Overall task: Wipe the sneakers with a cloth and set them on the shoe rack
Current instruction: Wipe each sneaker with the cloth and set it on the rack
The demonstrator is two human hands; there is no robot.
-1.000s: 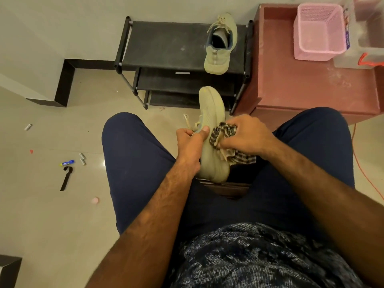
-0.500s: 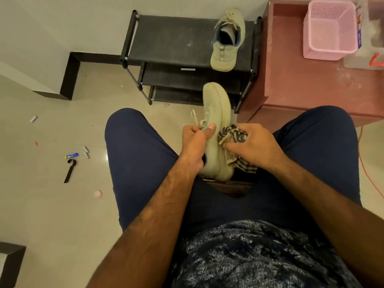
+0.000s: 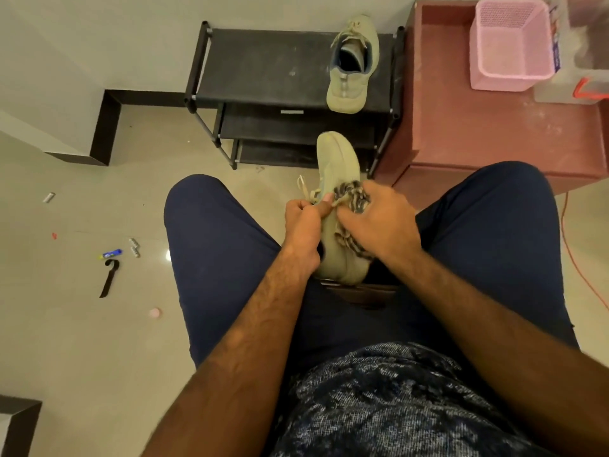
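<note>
I sit with a pale green sneaker [image 3: 337, 166] held between my knees, toe pointing away from me. My left hand [image 3: 303, 225] grips its left side near the laces. My right hand [image 3: 379, 219] presses a checked cloth [image 3: 352, 196] against the sneaker's upper and right side. The second pale green sneaker [image 3: 352, 67] stands on the right end of the top shelf of the black shoe rack [image 3: 263, 67], toe toward me.
A reddish cabinet [image 3: 478, 127] stands right of the rack, with a pink basket [image 3: 510, 44] on it. Small litter, a blue tube [image 3: 112, 254] and a black strap [image 3: 108, 278] lie on the tiled floor to the left. An orange cable [image 3: 580, 258] runs along the right.
My right hand has slid the cloth forward along the sneaker, from its side up toward the laces. My left hand keeps its hold.
</note>
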